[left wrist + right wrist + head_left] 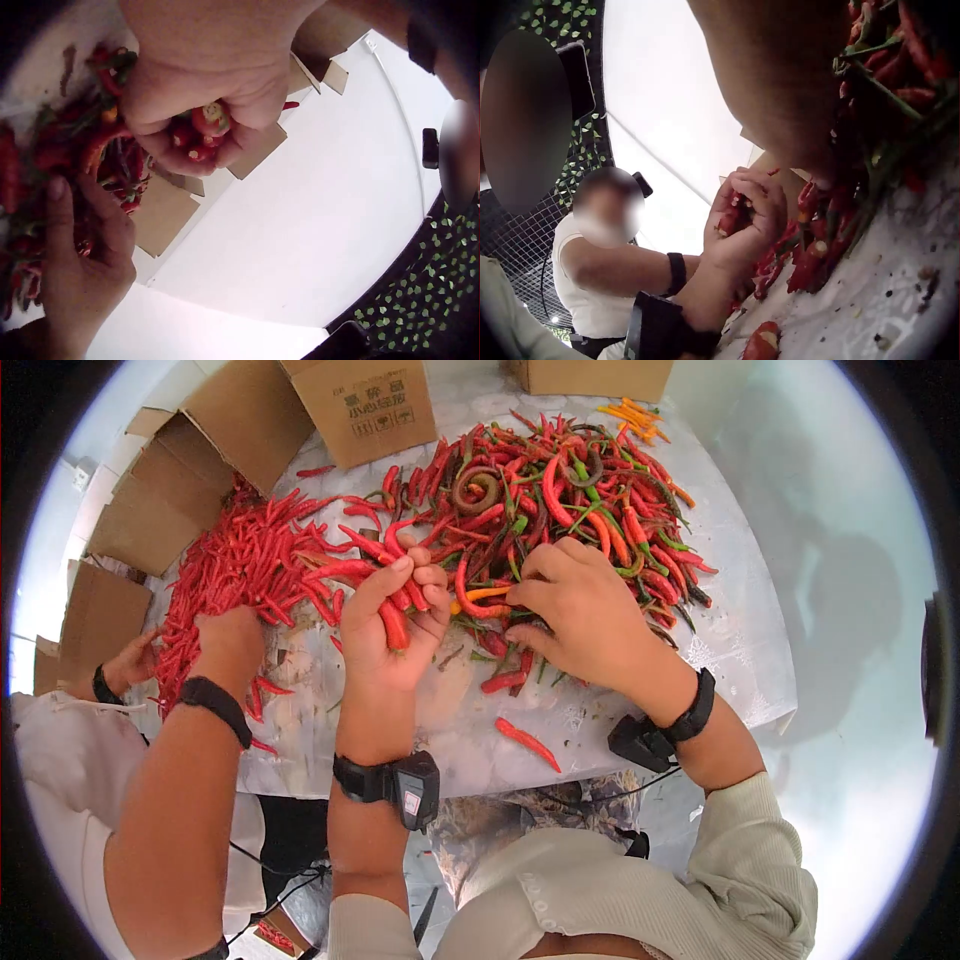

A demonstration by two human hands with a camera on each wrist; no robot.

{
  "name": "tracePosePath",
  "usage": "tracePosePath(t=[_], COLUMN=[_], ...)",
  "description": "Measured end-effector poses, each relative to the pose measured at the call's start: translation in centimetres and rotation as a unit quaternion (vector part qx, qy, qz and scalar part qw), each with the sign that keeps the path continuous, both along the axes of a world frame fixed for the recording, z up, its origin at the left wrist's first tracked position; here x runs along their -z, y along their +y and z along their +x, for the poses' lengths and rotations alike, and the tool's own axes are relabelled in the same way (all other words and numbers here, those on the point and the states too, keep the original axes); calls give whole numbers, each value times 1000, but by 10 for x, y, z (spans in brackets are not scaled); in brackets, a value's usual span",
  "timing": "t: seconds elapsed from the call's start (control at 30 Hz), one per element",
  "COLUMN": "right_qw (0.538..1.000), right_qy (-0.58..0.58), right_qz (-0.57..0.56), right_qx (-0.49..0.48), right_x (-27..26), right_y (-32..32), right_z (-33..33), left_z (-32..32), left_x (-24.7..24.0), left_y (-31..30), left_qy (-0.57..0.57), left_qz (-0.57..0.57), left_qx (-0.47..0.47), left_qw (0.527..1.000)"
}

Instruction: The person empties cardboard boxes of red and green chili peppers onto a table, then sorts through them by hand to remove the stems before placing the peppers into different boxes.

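In the head view my left hand (382, 640) grips several red chili peppers (395, 622) in its curled fingers. Their cut ends (211, 120) face the left wrist camera. My right hand (590, 615) reaches over the near edge of a large heap of chili peppers (560, 490), thumb and fingers apart. Its fingertips are right at an orange chili pepper (482, 594) and a curved red one (462, 582). The heap mixes red, green and dark peppers, many with stems. One loose red chili pepper (528, 744) lies near the table's front edge.
Left of me, another person's hand (232, 640) works at a pile of red chili peppers (235, 565). Cardboard boxes (365, 410) stand along the back and left. Several orange peppers (635, 418) lie at the far corner of the plastic-covered table (740, 650). A wall is on the right.
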State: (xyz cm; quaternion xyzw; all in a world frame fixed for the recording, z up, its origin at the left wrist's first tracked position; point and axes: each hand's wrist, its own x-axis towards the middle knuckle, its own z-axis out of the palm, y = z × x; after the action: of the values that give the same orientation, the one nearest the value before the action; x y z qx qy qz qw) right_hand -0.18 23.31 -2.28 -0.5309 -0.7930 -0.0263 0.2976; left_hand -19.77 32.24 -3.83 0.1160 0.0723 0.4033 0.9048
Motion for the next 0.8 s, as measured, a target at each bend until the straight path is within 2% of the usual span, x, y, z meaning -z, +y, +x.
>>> tracePosePath(t=[0.07, 0.17, 0.37, 0.43, 0.53, 0.63, 0.7, 0.73, 0.8], right_qw=[999, 1000, 980, 959, 925, 870, 832, 857, 902], right_qy=[-30, -11, 179, 269, 376, 486, 543, 504, 423], right_qz=[-9, -12, 57, 49, 7, -82, -115, -107, -89], right_qx=[15, 17, 71, 70, 47, 2, -30, -23, -6], right_x=[1, 0, -8, -8, -5, -5, -3, -4, -6], right_y=[3, 2, 3, 2, 0, -5, -7, -10, -14], right_z=[0, -1, 3, 1, -2, -10, -20, -22, -23], left_z=[0, 1, 1, 2, 6, 17, 22, 23, 22], left_x=[-1, 0, -3, -4, -4, -6, -10, -12, -11], left_y=[0, -1, -3, -4, -9, -19, -26, -27, -28], left_qy=[3, 9, 1, -8, 37, 174, 190, 198, 173], left_qz=[1, 9, 25, 39, 40, 110, 157, 180, 158], left_qx=[3, 10, 4, 3, -10, -72, -71, -70, -67], left_qw=[1000, 1000, 1000, 999, 998, 976, 967, 961, 970])
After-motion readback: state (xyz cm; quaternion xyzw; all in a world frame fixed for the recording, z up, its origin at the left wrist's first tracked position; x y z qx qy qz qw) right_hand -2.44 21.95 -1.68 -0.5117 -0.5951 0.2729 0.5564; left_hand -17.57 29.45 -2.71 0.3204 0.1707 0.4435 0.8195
